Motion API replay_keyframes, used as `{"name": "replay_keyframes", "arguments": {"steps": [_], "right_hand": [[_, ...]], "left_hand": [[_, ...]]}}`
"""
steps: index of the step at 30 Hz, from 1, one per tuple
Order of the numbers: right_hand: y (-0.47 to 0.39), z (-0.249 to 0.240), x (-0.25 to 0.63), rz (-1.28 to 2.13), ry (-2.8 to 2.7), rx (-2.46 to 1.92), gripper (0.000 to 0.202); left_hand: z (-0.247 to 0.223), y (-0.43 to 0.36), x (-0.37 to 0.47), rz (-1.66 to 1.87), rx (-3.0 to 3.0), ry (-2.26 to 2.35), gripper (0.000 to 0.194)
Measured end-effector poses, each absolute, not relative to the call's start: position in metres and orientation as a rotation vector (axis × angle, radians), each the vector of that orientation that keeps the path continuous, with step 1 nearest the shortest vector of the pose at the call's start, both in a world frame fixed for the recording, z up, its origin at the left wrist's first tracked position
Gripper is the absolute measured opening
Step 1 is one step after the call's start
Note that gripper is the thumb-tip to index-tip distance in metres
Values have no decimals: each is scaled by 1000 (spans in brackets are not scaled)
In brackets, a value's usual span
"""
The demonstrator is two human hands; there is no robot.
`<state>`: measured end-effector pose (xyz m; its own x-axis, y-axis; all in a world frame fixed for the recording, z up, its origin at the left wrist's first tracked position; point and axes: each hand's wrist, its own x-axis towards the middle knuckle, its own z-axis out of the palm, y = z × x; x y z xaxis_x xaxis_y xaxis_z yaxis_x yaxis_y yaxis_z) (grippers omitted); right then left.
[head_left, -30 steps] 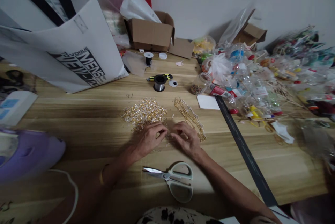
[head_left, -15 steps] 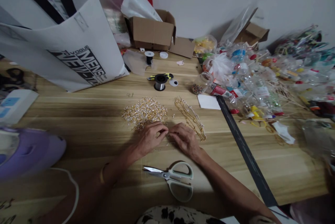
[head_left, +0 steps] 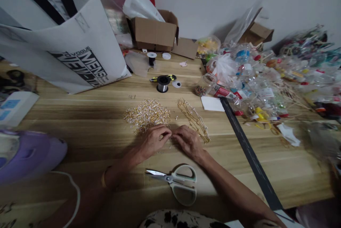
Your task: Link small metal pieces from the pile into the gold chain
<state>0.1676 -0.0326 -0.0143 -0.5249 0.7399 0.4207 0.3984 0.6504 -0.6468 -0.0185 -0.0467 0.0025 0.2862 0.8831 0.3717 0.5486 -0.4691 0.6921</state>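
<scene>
My left hand [head_left: 156,138] is closed in a pinch at the near edge of a heap of small gold and silver jewellery pieces [head_left: 147,113]. Almost touching its fingertips, my right hand [head_left: 188,140] is also pinched. Whatever sits between the fingers is too small to make out. Gold and silver chains [head_left: 194,121] lie just beyond my right hand, strung out on the table. A short bit of chain [head_left: 160,152] rests below my left hand. Scissors [head_left: 177,181] with pale handles lie partly spread between my forearms.
Behind the heap stand a spool of silver wire [head_left: 162,85] and a spool of black thread [head_left: 151,59]. A white paper bag [head_left: 80,53] and a purple appliance [head_left: 34,153] occupy the left. Plastic bottles [head_left: 262,89] pile up on the right, beyond a dark strip [head_left: 250,153]. A cardboard box [head_left: 156,32] sits at the back.
</scene>
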Motion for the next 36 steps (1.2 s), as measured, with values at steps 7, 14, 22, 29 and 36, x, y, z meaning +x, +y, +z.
{"name": "replay_keyframes", "arguments": {"steps": [7, 14, 22, 29, 36], "right_hand": [[-34, -16, 166, 604, -2179, -919, 11], [-34, -17, 163, 607, -2158, -898, 11], [-32, -20, 164, 665, -2133, -889, 11], [-33, -20, 163, 667, -2122, -883, 11], [-32, -21, 163, 662, -2127, -878, 11]], "left_hand": [[4, -46, -20, 1044, 2119, 1279, 11], [1, -45, -20, 1026, 2125, 1284, 11], [4, -44, -21, 960, 2114, 1302, 12], [8, -44, -21, 910, 2132, 1310, 11], [10, -44, -20, 871, 2133, 1319, 12]]}}
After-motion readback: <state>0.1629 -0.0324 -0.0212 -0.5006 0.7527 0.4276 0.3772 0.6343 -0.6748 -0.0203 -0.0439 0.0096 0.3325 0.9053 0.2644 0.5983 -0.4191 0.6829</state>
